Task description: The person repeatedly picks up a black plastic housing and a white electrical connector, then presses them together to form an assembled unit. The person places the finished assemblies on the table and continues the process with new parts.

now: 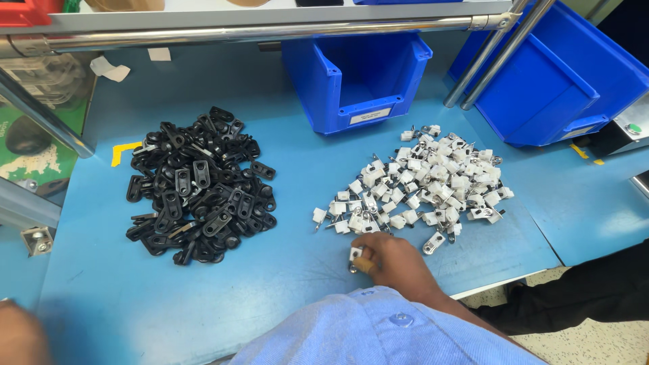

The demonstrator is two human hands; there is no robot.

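Right hand (395,260): fingers drawn together, pinching one small white clip with a metal tab (355,255) at the near edge of the blue table (203,304). The thumb covers part of the piece, so the hold looks like a fingertip pinch rather than a full clasp; the piece seems to sit low, touching or just above the tabletop.

Left hand (20,334): only a blurred part shows at the lower left corner of the view. Whether it is open or closed cannot be told; nothing can be seen in it.

White clip pile (433,182): a loose spread of like pieces just beyond the right hand, its nearest members close to the knuckles.

Black bracket pile (199,182): a denser heap of flat black parts with holes, well apart from the white pile, on the left half of the table.

Blue bins: one open-fronted bin (355,74) behind and between the piles, a second (561,81) at the right rear, under a metal rail (270,30).

Step in hand, as a judgement: one white piece is being singled out from its pile. A further move would call for a firm pinch, lifting clear of neighbouring clips without dragging them, and the left hand coming nearer to the black parts.
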